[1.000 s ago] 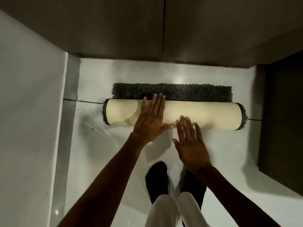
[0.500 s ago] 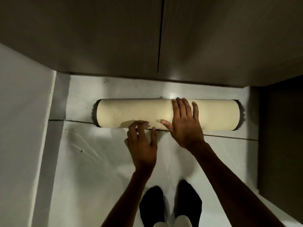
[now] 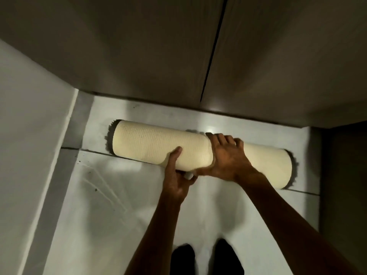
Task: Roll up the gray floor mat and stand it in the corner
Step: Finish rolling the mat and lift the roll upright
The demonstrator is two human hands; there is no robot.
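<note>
The floor mat (image 3: 151, 144) is a full roll lying sideways on the white floor, cream backing outward, gray pile showing only at both ends. It tilts slightly, its right end nearer me. My left hand (image 3: 176, 175) cups the roll from below near its middle, thumb up on the front face. My right hand (image 3: 226, 155) wraps over the top just right of the middle, fingers curled over the far side.
A dark wall with a vertical seam (image 3: 210, 62) rises just behind the roll. A pale wall (image 3: 29, 135) closes the left side, meeting the dark wall in a corner (image 3: 79, 92). A dark panel (image 3: 343, 175) stands at right. My black-socked feet (image 3: 206, 259) are below.
The last flat strip of gray pile has been rolled in. Both hands went from pressing flat on the roll to gripping around it, and the roll now lies slanted.
</note>
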